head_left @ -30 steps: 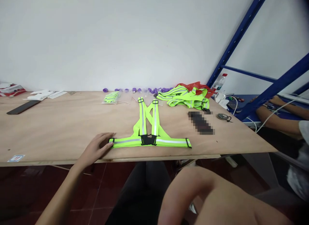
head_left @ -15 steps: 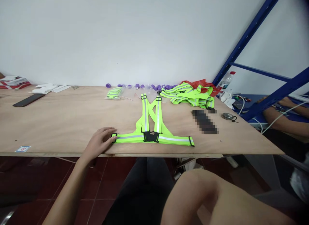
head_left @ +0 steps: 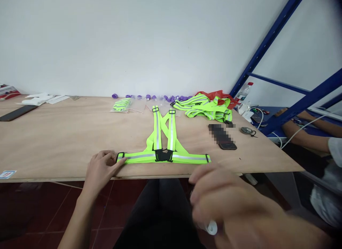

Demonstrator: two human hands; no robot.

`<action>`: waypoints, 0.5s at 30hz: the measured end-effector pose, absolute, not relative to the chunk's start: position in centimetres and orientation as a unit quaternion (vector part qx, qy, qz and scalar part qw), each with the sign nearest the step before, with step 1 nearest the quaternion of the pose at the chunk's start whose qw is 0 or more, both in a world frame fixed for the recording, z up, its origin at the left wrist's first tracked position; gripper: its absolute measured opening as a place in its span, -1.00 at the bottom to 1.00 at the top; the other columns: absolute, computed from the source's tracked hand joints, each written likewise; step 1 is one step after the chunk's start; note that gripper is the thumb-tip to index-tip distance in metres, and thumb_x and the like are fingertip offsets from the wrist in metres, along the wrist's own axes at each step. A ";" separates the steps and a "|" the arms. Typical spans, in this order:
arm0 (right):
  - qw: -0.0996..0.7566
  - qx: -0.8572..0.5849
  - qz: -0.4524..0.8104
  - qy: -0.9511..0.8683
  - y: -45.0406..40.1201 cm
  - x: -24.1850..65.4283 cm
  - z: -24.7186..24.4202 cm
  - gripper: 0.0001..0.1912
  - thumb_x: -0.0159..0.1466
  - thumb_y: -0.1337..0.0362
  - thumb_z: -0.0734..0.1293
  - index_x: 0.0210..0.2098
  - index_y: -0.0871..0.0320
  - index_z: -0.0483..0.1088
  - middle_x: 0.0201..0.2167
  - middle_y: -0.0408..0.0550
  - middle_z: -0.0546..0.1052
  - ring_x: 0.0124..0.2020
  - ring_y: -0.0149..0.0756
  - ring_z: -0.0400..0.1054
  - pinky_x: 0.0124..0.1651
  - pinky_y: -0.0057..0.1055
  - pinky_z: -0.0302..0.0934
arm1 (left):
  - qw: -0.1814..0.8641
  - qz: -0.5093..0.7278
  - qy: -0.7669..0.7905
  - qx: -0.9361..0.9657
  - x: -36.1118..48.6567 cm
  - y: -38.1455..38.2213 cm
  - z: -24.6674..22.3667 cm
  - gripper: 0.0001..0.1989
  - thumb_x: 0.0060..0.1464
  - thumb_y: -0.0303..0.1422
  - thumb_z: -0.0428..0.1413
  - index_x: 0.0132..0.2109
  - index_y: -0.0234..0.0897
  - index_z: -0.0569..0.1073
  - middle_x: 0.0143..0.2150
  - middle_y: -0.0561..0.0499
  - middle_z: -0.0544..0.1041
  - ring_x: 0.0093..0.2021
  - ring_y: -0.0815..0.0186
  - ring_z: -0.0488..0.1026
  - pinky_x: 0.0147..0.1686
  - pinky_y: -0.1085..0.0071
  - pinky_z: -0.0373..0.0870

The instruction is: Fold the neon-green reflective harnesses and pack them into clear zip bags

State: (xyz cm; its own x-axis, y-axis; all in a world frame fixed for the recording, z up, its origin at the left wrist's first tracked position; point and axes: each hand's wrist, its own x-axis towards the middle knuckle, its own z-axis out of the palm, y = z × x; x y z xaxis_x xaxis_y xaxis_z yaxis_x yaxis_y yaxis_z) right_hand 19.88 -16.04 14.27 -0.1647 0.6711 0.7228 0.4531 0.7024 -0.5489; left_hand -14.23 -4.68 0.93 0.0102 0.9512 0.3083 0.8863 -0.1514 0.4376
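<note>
A yellow-green reflective vest of straps with grey stripes lies spread on the wooden table, its black buckle at the middle of the waist strap. My left hand is at the strap's left end, thumb on the strap beside the black slider and fingers curled close to it. Smeared by motion, my right hand is raised in front of the table edge, close to the camera, with fingers curled. A small white round-ended thing shows beneath its fingers; its kind is unclear.
More reflective straps lie heaped by a red bag. Near them are a bagged strap, purple pieces, a partly pixelated phone and a round metal object. A blue frame and another person's arm are right.
My right hand has risen into view, fingers curled, with a small white thing now showing. My left hand's fingers have curled in at the strap end. The camera view has shifted slightly.
</note>
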 end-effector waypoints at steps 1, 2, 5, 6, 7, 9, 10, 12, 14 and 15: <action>0.528 -0.367 0.087 -0.761 -15.2 20.3 13.6 -0.84 0.32 0.23 0.28 -0.15 -0.03 0.48 -0.37 -0.08 0.56 -0.20 -0.17 0.48 -0.13 -0.19 0.41 | 0.059 0.272 0.655 0.703 -14.1 -4.8 0.8 -0.49 0.06 0.19 0.08 -0.40 -0.19 0.45 -0.15 -0.10 0.54 -0.08 0.01 0.43 -0.05 0.18 0.27; 0.527 -0.400 0.057 -0.748 -14.4 21.0 12.5 -0.80 0.32 0.30 0.27 -0.08 0.03 0.45 -0.31 -0.05 0.57 -0.19 -0.16 0.48 -0.12 -0.19 0.39 | 0.058 0.272 0.662 0.696 -14.0 -5.0 0.6 -0.50 0.04 0.19 0.10 -0.39 -0.19 0.45 -0.14 -0.11 0.54 -0.09 0.00 0.42 -0.06 0.18 0.27; 0.443 -0.594 -0.062 -0.669 -12.8 24.4 8.0 -0.77 0.35 0.20 0.27 -0.04 0.09 0.40 -0.20 0.01 0.57 -0.14 -0.13 0.47 -0.10 -0.21 0.35 | 0.062 0.277 0.672 0.685 -13.5 -5.2 0.1 -0.53 0.03 0.16 0.12 -0.35 -0.18 0.48 -0.16 -0.10 0.55 -0.10 0.00 0.41 -0.10 0.20 0.27; 0.400 -0.658 -0.082 -0.632 -12.5 25.8 6.3 -0.71 0.35 0.08 0.25 -0.04 0.11 0.40 -0.19 0.04 0.56 -0.14 -0.09 0.46 -0.13 -0.20 0.34 | 0.065 0.283 0.670 0.684 -13.3 -5.3 0.0 -0.55 0.04 0.14 0.12 -0.33 -0.19 0.49 -0.18 -0.09 0.55 -0.11 0.01 0.41 -0.11 0.22 0.27; 0.351 -0.717 -0.087 -0.596 -12.3 27.1 4.8 -0.63 0.34 -0.02 0.23 -0.07 0.11 0.41 -0.17 0.06 0.56 -0.12 -0.04 0.45 -0.17 -0.19 0.32 | 0.071 0.290 0.665 0.684 -13.1 -5.3 0.0 -0.57 0.07 0.11 0.11 -0.31 -0.19 0.49 -0.21 -0.08 0.55 -0.12 0.03 0.41 -0.13 0.24 0.28; 0.267 -0.787 -0.084 -0.550 -12.0 29.0 2.2 -0.54 0.30 -0.15 0.20 -0.15 0.11 0.42 -0.14 0.11 0.56 -0.11 0.04 0.43 -0.23 -0.17 0.28 | 0.091 0.308 0.654 0.685 -12.4 -5.3 0.1 -0.61 0.12 0.04 0.07 -0.30 -0.20 0.50 -0.27 -0.06 0.55 -0.16 0.08 0.42 -0.18 0.28 0.28; 0.232 -0.807 -0.081 -0.537 -11.9 29.5 1.2 -0.52 0.28 -0.17 0.19 -0.18 0.11 0.42 -0.13 0.12 0.55 -0.10 0.06 0.42 -0.23 -0.16 0.26 | 0.102 0.318 0.650 0.682 -12.1 -5.3 0.2 -0.63 0.14 0.00 0.05 -0.29 -0.21 0.50 -0.28 -0.05 0.54 -0.20 0.11 0.42 -0.21 0.30 0.28; 0.181 -0.824 -0.076 -0.532 -11.5 29.5 0.0 -0.52 0.27 -0.18 0.20 -0.23 0.10 0.41 -0.16 0.11 0.54 -0.11 0.07 0.40 -0.20 -0.14 0.23 | 0.120 0.335 0.645 0.677 -11.3 -5.2 0.5 -0.65 0.17 -0.04 0.03 -0.29 -0.22 0.50 -0.31 -0.03 0.52 -0.29 0.18 0.41 -0.28 0.33 0.26; 0.163 -0.821 -0.070 -0.542 -10.8 28.8 -0.5 -0.54 0.26 -0.18 0.22 -0.25 0.09 0.39 -0.20 0.09 0.52 -0.13 0.06 0.37 -0.17 -0.13 0.20 | 0.124 0.340 0.645 0.673 -10.6 -5.0 0.6 -0.65 0.16 -0.04 0.04 -0.37 -0.22 0.45 -0.36 0.01 0.48 -0.37 0.24 0.38 -0.35 0.35 0.23; 0.166 -0.817 -0.064 -0.548 -10.4 28.3 -0.6 -0.56 0.26 -0.18 0.22 -0.28 0.08 0.38 -0.21 0.08 0.51 -0.13 0.05 0.37 -0.17 -0.14 0.19 | 0.121 0.340 0.646 0.672 -10.3 -5.0 0.7 -0.64 0.15 -0.04 0.06 -0.43 -0.21 0.40 -0.40 0.02 0.45 -0.39 0.26 0.35 -0.37 0.36 0.21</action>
State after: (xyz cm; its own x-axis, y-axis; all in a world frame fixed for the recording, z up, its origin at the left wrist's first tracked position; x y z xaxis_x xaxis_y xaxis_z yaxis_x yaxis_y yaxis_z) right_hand 28.32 -10.43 -0.58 0.3904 0.8747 0.2873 0.9174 -0.3434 -0.2011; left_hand -10.29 -4.96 0.67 -0.0662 0.9517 0.2998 0.7867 -0.1351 0.6024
